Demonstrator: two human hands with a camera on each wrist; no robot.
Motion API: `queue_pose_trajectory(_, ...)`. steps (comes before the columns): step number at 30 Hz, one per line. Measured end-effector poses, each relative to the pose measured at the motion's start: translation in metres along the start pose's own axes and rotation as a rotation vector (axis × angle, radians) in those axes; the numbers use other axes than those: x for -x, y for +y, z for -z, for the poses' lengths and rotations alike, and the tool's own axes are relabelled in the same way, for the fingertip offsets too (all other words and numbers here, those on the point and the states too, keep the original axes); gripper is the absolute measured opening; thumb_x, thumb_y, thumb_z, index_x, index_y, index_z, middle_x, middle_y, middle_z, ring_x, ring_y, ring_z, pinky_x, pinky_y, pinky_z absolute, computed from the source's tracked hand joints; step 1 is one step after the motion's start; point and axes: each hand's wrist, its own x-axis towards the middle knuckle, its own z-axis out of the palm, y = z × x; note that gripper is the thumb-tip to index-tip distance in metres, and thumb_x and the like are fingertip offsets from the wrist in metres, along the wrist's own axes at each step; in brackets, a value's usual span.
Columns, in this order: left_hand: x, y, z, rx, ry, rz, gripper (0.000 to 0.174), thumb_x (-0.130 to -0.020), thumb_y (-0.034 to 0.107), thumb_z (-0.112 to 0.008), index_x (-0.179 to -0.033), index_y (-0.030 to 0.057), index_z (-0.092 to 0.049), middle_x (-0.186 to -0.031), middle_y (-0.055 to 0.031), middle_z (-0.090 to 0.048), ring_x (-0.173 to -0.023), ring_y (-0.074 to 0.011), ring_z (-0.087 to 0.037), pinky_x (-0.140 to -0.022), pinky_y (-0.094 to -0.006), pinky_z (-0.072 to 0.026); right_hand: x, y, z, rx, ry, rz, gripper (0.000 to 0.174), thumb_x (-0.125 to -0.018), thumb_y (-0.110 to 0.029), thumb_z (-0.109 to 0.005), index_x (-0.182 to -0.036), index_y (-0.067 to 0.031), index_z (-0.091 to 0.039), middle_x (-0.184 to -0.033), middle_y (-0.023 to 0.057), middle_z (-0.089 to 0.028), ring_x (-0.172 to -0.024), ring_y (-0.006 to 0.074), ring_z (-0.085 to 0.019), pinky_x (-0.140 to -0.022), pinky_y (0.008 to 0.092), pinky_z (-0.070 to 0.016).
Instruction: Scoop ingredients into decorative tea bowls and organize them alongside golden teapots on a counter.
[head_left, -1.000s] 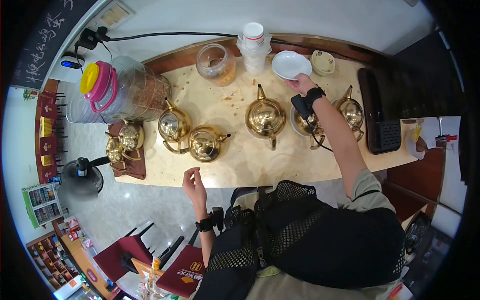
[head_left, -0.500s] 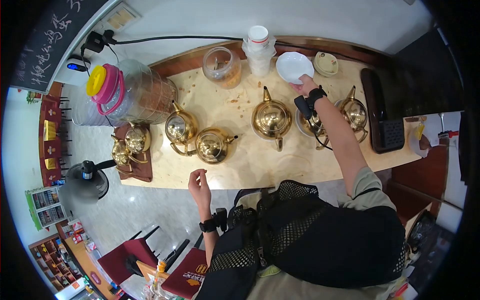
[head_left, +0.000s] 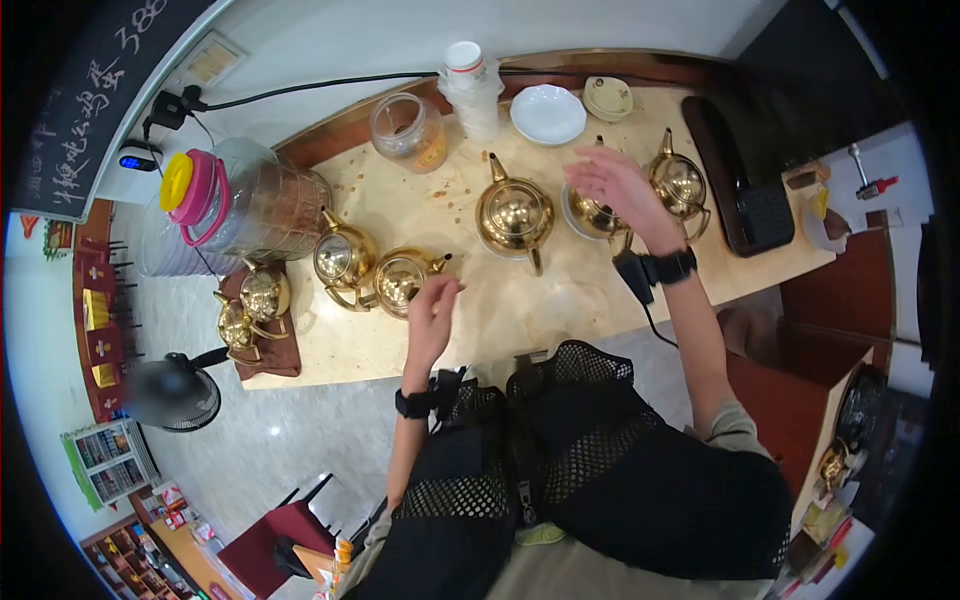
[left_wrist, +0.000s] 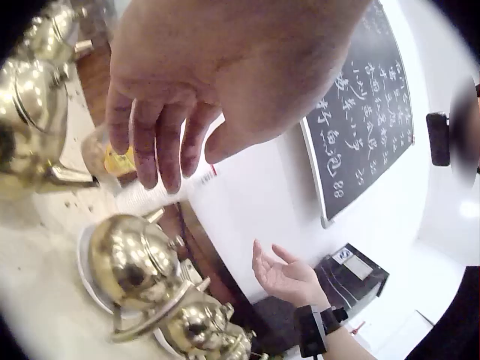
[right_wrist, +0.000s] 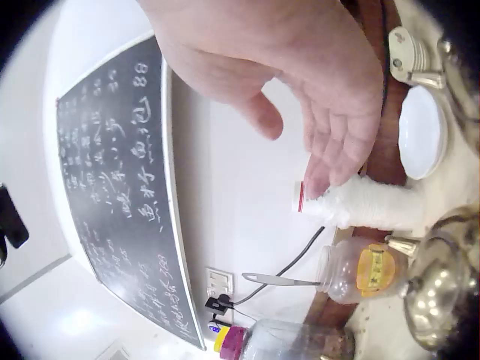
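My right hand (head_left: 628, 197) hovers with relaxed fingers over a gold teapot (head_left: 592, 217), apart from the white dish (head_left: 548, 113) behind it. In the right wrist view nothing lies in that hand's fingers. Loosely bent, my left hand (head_left: 432, 318) overlaps the edge of another gold teapot (head_left: 396, 278) in the head view. The left wrist view shows its fingers hanging down and holding nothing. Between the hands stands a gold teapot (head_left: 515, 215) on a white saucer. One more teapot (head_left: 678, 185) is at the right, and another (head_left: 342, 255) at the left.
Stacked small bowls (head_left: 608, 98) sit beside the dish. Wrapped cups (head_left: 474, 100) and a glass jar (head_left: 408, 135) line the back. A big jar (head_left: 270, 195) and two small teapots on a brown cloth (head_left: 284, 350) stand left; a black tray (head_left: 740, 190) lies right.
My right hand has let go of the dish's rim and drawn back toward me; the dish stays at the back. My left hand has risen from the table's front edge to beside the left teapot.
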Motion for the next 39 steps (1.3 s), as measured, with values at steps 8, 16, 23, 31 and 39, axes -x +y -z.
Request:
queue_pose_trajectory(8,-0.035,-0.018,-0.068,0.336,-0.501,0.536,0.047,-0.081,0.037,-0.038,-0.111,-0.0001,-0.038,-0.107,-0.0104,-0.047,-0.102,-0.0178,-0.042,-0.089,-0.0312,-0.0229,0.143,0.057,0.046,0.011,0.382,0.048,0.024,-0.080,-0.011,-0.041,-0.102,-0.0023,-0.044,-0.092,0.0140,-0.055,-0.086,0.0182,-0.054,-0.073,0.0240,-0.0421)
queue_pose_trajectory(16,-0.075,-0.028,-0.106,0.698,-0.520,0.819,0.062,-0.077,0.049,-0.038,-0.112,-0.0014,-0.035,-0.116,-0.0129,-0.039,-0.115,-0.0206,-0.025,-0.095,-0.0416,-0.0019,0.229,0.107,0.059,-0.119,0.678,0.077,0.027,-0.077,-0.003,-0.046,-0.103,-0.0016,-0.043,-0.094,0.0160,-0.054,-0.088,0.0191,-0.053,-0.072,0.0229,-0.0432)
queue_pose_trajectory(23,-0.079,-0.041,-0.116,0.775,-0.364,0.731,0.021,-0.081,0.025,-0.041,-0.086,0.0060,-0.048,-0.084,-0.0046,-0.052,-0.085,-0.0160,-0.047,-0.083,-0.0346,-0.0308,0.201,0.127,0.048,-0.117,0.599,-0.032,0.024,-0.074,-0.003,-0.050,-0.098,-0.0014,-0.045,-0.089,0.0153,-0.056,-0.083,0.0185,-0.055,-0.070,0.0228,-0.0447)
queue_pose_trajectory(31,-0.055,-0.017,-0.065,0.659,-0.341,0.520,0.013,-0.077,0.008,-0.042,-0.078,-0.0027,-0.050,-0.067,-0.0054,-0.050,-0.060,-0.0144,-0.048,-0.059,-0.0242,-0.0393,0.119,0.141,0.039,0.029,0.299,-0.165,0.018,-0.075,-0.006,-0.050,-0.092,-0.0015,-0.046,-0.084,0.0147,-0.057,-0.076,0.0180,-0.057,-0.066,0.0229,-0.0461)
queue_pose_trajectory(39,0.012,0.036,0.000,0.248,-0.463,0.239,0.015,-0.078,0.010,-0.044,-0.081,-0.0022,-0.053,-0.070,-0.0027,-0.052,-0.065,-0.0083,-0.046,-0.063,-0.0207,-0.0361,0.035,0.181,0.033,0.092,0.184,-0.289,0.017,-0.075,-0.017,-0.051,-0.085,-0.0030,-0.049,-0.078,0.0085,-0.056,-0.070,0.0168,-0.056,-0.059,0.0249,-0.0448)
